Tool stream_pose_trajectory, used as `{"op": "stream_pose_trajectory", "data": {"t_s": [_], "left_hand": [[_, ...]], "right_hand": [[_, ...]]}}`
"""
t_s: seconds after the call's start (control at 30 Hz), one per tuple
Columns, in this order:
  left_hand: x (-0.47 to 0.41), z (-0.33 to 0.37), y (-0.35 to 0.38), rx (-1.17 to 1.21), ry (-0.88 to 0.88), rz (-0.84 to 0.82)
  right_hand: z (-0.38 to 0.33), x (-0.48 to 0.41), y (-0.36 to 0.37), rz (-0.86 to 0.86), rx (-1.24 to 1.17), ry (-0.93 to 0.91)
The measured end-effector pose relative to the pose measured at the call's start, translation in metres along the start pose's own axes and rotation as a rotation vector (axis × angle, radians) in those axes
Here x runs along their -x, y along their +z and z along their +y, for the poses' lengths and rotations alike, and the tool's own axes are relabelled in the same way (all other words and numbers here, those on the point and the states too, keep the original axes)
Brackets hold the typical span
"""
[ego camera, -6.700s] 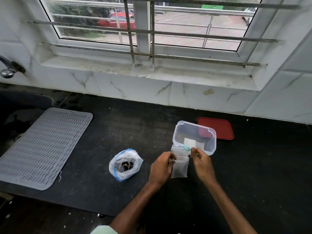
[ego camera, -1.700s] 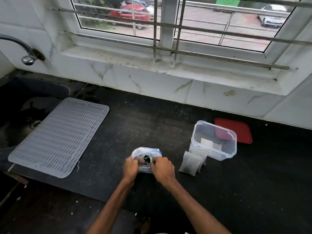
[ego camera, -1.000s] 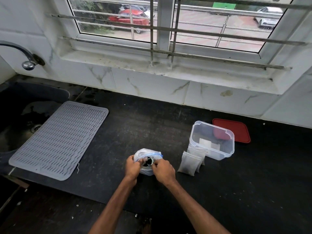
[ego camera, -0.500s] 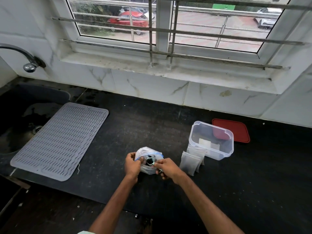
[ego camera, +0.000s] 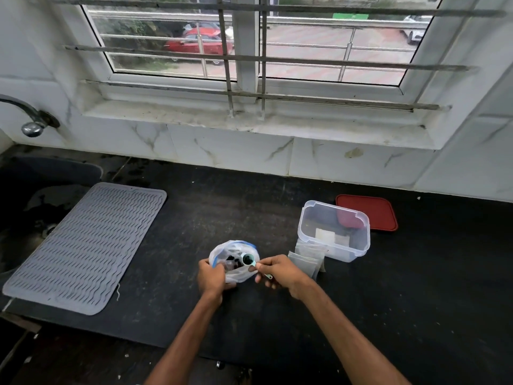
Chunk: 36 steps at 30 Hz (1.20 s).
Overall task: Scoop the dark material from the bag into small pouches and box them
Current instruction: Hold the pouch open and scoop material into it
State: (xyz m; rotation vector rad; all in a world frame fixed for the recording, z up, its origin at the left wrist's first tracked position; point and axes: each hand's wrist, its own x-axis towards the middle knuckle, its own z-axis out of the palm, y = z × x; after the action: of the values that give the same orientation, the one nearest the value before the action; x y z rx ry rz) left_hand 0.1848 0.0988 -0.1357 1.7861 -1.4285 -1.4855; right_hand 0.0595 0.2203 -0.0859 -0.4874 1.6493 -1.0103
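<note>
A clear plastic bag with a blue zip edge (ego camera: 236,270) sits on the black stone counter (ego camera: 194,218), near the front and between the two hands. The left hand (ego camera: 212,277) grips the bag's left side, fingers closed on the plastic and holding its mouth open. The right hand (ego camera: 280,272) pinches the handle of a small teal plastic measuring spoon (ego camera: 248,259), whose round bowl hangs over the right edge of the bag's mouth and looks dark inside. Dark material (ego camera: 231,261) lies in the bag, just left of the spoon.

Just right of the right hand, small translucent pouches (ego camera: 305,258) lean against the near wall of a clear rectangular plastic box (ego camera: 334,232); at least two overlap, and an exact count cannot be made. They look greyish, as if filled. The one box stands open, with pale flat pieces on its floor that are too indistinct to identify. One red rectangular lid (ego camera: 369,211) lies flat on the counter behind and to the right of the box.

One grey ribbed silicone mat (ego camera: 83,245) lies far to the left, well apart from the bag, beside a dark sink (ego camera: 33,195) with a metal tap (ego camera: 30,120) above it.
</note>
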Motion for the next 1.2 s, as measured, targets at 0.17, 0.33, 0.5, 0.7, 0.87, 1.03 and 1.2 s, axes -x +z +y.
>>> {"op": "stream_pose_trajectory", "data": {"t_s": [0.17, 0.33, 0.5, 0.7, 0.87, 1.03, 1.2], "left_hand": [[0.011, 0.009, -0.003, -0.048, 0.158, 0.002], [0.035, 0.015, 0.006, -0.333, 0.743, 0.182], [0.078, 0.028, 0.044, -0.428, 1.141, 0.051], [0.093, 0.017, 0.099, -0.852, 1.244, -0.256], [0.089, 0.009, 0.109, -0.915, 1.179, -0.245], [0.086, 0.008, 0.114, -0.966, 1.136, -0.203], [0.096, 0.010, 0.112, -0.922, 1.224, -0.219]], "right_hand": [[-0.005, 0.016, -0.023, 0.008, -0.015, -0.010], [-0.006, 0.041, -0.066, 0.081, -0.007, -0.063], [0.007, 0.059, -0.118, 0.179, 0.010, -0.109], [0.015, 0.074, -0.153, 0.209, 0.025, -0.104], [0.017, 0.077, -0.156, 0.195, 0.020, -0.111], [0.017, 0.071, -0.155, 0.171, 0.042, -0.124], [0.015, 0.059, -0.145, 0.159, 0.045, -0.137]]}}
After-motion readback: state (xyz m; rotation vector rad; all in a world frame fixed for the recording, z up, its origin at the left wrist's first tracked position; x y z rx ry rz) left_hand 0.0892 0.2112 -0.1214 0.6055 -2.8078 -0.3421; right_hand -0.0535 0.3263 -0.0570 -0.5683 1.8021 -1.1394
